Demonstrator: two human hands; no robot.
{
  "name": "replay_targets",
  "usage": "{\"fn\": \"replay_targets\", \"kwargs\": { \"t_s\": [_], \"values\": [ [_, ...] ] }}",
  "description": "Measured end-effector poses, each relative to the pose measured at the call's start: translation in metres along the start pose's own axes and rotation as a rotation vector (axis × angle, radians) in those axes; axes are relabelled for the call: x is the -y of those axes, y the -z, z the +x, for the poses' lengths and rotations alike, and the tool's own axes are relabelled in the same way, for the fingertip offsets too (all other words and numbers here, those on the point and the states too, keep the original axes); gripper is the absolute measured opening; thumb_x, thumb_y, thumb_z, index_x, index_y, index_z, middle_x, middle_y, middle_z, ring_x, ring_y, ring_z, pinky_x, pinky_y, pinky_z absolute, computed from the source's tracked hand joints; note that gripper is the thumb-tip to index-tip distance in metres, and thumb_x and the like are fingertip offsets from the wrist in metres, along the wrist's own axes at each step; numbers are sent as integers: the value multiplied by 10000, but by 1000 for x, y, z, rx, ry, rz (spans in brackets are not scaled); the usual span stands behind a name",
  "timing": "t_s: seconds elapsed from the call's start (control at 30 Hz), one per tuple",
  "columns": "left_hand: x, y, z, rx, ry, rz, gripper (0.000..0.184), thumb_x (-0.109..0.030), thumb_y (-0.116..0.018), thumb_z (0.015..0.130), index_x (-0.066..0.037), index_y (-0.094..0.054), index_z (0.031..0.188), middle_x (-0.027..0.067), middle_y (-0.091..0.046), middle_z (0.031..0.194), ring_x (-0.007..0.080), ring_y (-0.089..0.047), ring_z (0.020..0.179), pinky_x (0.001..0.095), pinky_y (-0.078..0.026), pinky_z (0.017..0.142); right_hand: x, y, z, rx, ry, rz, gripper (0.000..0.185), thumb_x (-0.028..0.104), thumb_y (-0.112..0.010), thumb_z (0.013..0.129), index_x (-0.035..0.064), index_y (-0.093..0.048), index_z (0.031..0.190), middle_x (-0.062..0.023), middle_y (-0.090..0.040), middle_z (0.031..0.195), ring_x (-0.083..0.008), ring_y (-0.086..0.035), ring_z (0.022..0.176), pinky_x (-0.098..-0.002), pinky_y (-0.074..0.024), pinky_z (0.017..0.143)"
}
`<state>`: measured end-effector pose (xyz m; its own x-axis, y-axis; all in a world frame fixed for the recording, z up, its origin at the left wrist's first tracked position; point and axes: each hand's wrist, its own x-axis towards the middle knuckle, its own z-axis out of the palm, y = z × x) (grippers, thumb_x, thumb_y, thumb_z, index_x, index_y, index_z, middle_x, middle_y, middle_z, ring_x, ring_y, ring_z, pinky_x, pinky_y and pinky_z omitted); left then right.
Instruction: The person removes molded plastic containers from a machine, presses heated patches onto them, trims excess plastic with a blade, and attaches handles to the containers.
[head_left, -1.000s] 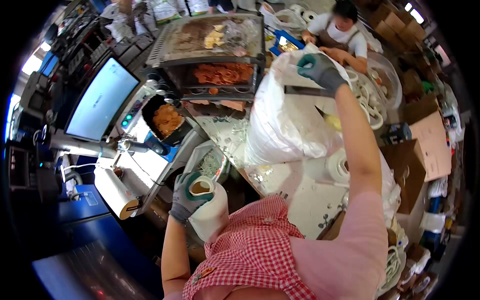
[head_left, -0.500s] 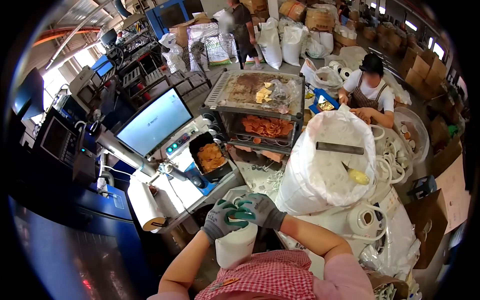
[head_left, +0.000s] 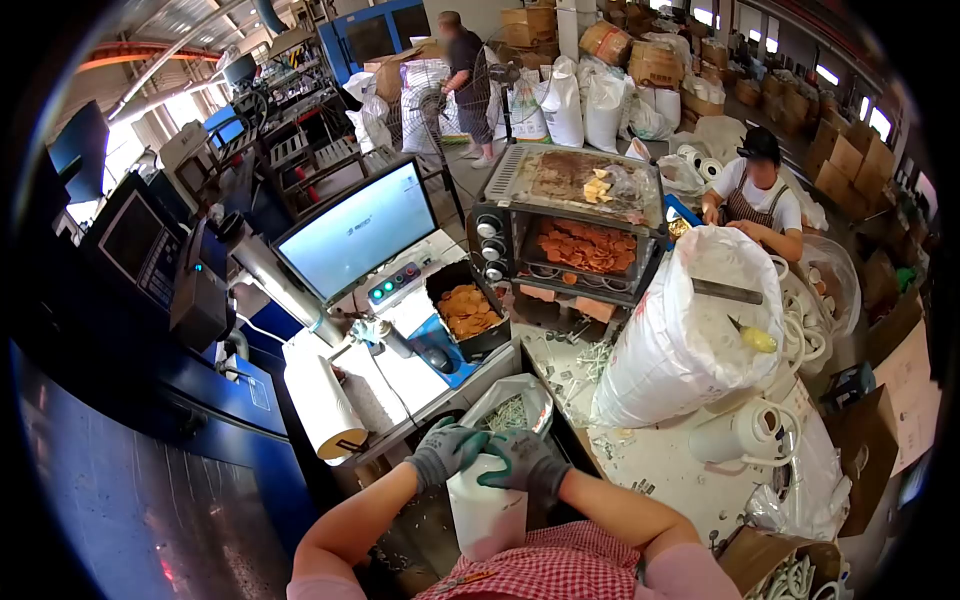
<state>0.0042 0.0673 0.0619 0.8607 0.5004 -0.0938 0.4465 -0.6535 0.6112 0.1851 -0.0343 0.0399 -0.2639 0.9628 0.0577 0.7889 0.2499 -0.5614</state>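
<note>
A white, rounded plastic housing (head_left: pixel 488 512) stands upright against my checked apron, its upper end under my gloved hands. My left hand (head_left: pixel 447 453), in a grey and green glove, has its fingers curled over the far left of the top. From the other side my right hand (head_left: pixel 525 465), gloved alike, grips the right of the upper edge with its thumb toward me. The fingers hide the housing's rim, and any small part between them cannot be made out. Just beyond them is a lined bin (head_left: pixel 540 392) holding many small pale pieces.
Left are a lit monitor (head_left: pixel 358 232) and a black box of orange pieces (head_left: pixel 467 312). An oven (head_left: pixel 585 195) stands ahead. A big white sack (head_left: pixel 650 365) and a white jug-like housing (head_left: pixel 735 435) are to the right. A co-worker (head_left: pixel 757 195) sits beyond.
My view has swung left, so the scene sits further right. My hands have moved slightly apart over the white housing, and the bin beyond shows more. The standing person in the background has turned.
</note>
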Motion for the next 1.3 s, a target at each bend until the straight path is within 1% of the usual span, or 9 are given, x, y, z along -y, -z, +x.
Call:
{"fn": "replay_targets", "kwargs": {
  "t_s": [0.03, 0.37, 0.63, 0.77, 0.87, 0.97, 1.1, 1.2, 1.3],
  "values": [
    [-9, 8, -5, 84, 260, -45, 343, -293, -562, 883, -121, -634, 1170, 134, -675, 1023, 327, -620, 981, 429, -476, 873, 12, -16, 1, -51, -2, -6, 546, 572, -648, 764, 113, -650, 1059, -121, -652, 1068, -312, -616, 1002, -428, -486, 885],
    [-22, 25, -11, 368, -68, 816, 287, -390, -575, 848, -177, -730, 964, 94, -660, 1106, 309, -582, 1033, 409, -483, 869, 65, -46, -12, -30, -78, -181, 442, 504, -502, 904, 104, -665, 1001, -122, -653, 1011, -302, -629, 924, -434, -492, 821],
    [-29, -50, 1, 557, -222, 382, 342, -293, -674, 734, -75, -695, 997, 151, -589, 1154, 324, -555, 1091, 401, -459, 932, 87, -13, -92, -78, -128, -182, 396, 461, -509, 913, 97, -659, 947, -123, -655, 967, -297, -645, 879, -425, -500, 807],
    [-84, -80, -16, 383, -132, 288, 350, -359, -719, 729, -80, -701, 939, 165, -688, 950, 323, -673, 848, 410, -531, 792, 66, -37, -172, -414, -29, -146, 283, 399, -621, 819, 134, -638, 918, -93, -560, 800, -264, -541, 754, -397, -424, 691],
    [-162, -118, -9, 366, -72, 439, 256, -221, -755, 699, -106, -704, 922, 102, -692, 936, 297, -663, 925, 391, -514, 860, 60, -41, -229, -317, -195, -188, 308, 423, -609, 831, 124, -623, 907, -79, -604, 980, -247, -577, 922, -408, -445, 826],
    [-263, -159, 0, 587, -70, 708, 314, -218, -813, 642, -96, -682, 901, 112, -692, 929, 295, -663, 917, 389, -519, 837, 78, -20, -316, -375, -444, -172, 371, 479, -607, 837, 197, -704, 1057, -150, -534, 1250, -405, -468, 1177, -544, -445, 923],
    [-347, -237, 30, 674, -502, 540, 358, -322, -784, 711, -71, -670, 939, 140, -693, 899, 337, -666, 847, 407, -527, 779, 61, -32, -426, -659, -699, 39, 424, 471, -657, 785, 184, -664, 1097, -156, -522, 1272, -367, -485, 1166, -510, -448, 897],
    [-437, -300, 61, 797, -369, -232, 268, -226, -670, 880, -13, -641, 1040, 92, -660, 901, 166, -622, 814, 300, -505, 760, 82, -20, -540, -1150, -664, 412, 361, 298, -771, 739, 93, -663, 1016, -132, -556, 1142, -311, -572, 1047, -427, -478, 899],
    [-531, -404, 65, 699, -662, -339, 257, -139, -647, 901, 0, -622, 1116, 119, -662, 1025, 189, -656, 954, 292, -504, 875, 121, -22, -621, -1388, -812, 199, 452, 242, -832, 677, 42, -630, 1028, -158, -549, 1139, -309, -579, 1050, -419, -507, 858]
  ]
}}
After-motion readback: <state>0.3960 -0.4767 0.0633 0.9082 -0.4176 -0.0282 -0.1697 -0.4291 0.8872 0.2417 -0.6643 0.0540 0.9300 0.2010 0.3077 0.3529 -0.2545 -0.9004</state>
